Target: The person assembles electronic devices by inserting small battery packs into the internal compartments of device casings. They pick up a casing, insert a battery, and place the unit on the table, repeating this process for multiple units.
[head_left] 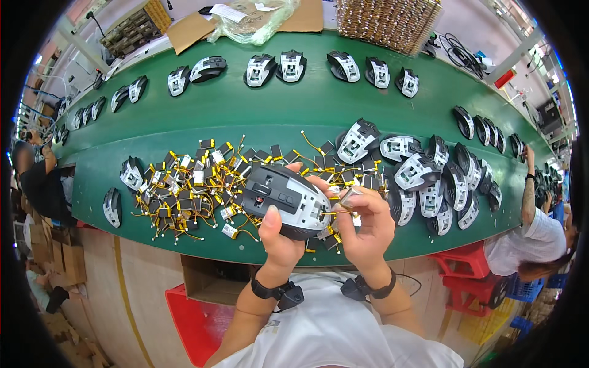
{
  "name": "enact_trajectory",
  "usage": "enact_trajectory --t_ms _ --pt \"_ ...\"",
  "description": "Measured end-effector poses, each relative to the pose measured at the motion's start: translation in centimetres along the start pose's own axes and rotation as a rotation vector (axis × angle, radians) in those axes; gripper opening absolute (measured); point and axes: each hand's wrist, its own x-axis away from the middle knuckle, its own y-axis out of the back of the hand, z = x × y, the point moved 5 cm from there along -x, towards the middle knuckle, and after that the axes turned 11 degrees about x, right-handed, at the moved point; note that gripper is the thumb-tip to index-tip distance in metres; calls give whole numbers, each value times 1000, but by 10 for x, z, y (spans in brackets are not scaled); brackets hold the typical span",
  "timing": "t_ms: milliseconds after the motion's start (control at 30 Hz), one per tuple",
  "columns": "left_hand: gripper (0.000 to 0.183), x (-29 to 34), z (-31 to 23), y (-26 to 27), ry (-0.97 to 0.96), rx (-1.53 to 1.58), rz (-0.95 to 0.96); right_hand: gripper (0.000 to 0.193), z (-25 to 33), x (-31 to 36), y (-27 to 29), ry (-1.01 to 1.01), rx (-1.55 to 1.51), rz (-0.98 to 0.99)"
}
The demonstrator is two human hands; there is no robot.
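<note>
My left hand (pixel 283 238) grips a black and grey computer mouse (pixel 285 199) from below, with its thumb along the near side and fingertips showing at the far side. The mouse is tilted in the air above the green table, its light grey rear part facing my right hand. Between the thumb and fingers of my right hand (pixel 370 228) is a small silver battery (pixel 351 197), held close to the mouse's rear end. Thin wires show between the two, but where they end is hard to make out. Beneath lies a heap of small batteries (pixel 184 199) with yellow tape and wires.
Several part-built mice (pixel 417 172) are piled on the right of the green table (pixel 245 126). Two more mice (pixel 112 207) lie at the left. Beyond, a row of mice (pixel 292 66) lines the conveyor. A co-worker's arm (pixel 529 184) reaches in at the right.
</note>
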Motion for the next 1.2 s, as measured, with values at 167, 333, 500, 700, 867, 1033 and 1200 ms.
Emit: enact_trajectory --t_ms 167,333,500,700,867,1033,1200 --pt "79 -1 -1 4 23 -17 -101 43 17 -7 -6 -168 -197 165" --pt "78 -1 0 7 37 80 -20 45 18 -6 -5 -112 -180 184" --pt "79 -4 -1 10 19 66 4 35 26 -5 -5 -96 -60 11" --pt "79 -4 -4 11 9 105 -31 28 44 -15 0 103 369 134" --pt "82 -8 -9 11 -4 38 37 10 38 -8 -3 -207 124 371" --pt "90 -5 -9 12 -13 -41 96 14 37 -11 -7 -592 -269 645" --pt "92 -5 -14 10 -19 -30 111 14 28 -16 -7 -520 -235 412"
